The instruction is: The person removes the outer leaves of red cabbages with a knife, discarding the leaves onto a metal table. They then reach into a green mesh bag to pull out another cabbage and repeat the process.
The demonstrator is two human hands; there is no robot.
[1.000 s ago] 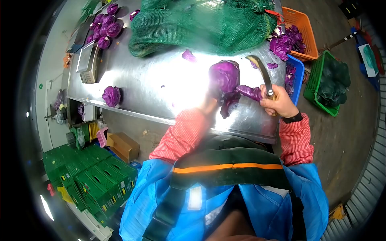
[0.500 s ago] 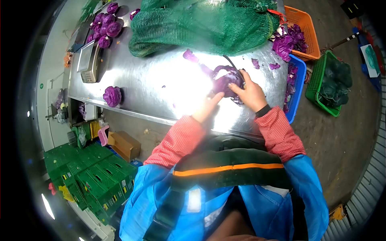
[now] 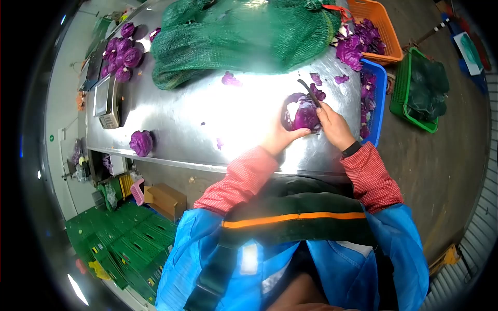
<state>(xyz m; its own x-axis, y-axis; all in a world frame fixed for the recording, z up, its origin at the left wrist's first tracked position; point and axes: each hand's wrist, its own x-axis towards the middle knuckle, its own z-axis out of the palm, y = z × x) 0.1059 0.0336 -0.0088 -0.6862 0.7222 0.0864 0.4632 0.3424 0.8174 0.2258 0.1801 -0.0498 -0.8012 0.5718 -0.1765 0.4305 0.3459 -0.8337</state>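
The left hand (image 3: 280, 136) holds a round purple cabbage head with pale patches (image 3: 303, 118) from its left side, thumb along its lower face; glare washes out part of this hand. The right hand (image 3: 337, 127) grips a slim, dark, curved knife (image 3: 310, 92) at the cabbage's right side. The cabbage is over the shiny metal table (image 3: 181, 132), toward its near right corner. Torn purple leaf pieces (image 3: 342, 79) lie near the right edge, beside which stands a blue plastic crate (image 3: 381, 103). Bunched green mesh netting (image 3: 233, 44) covers much of the far edge.
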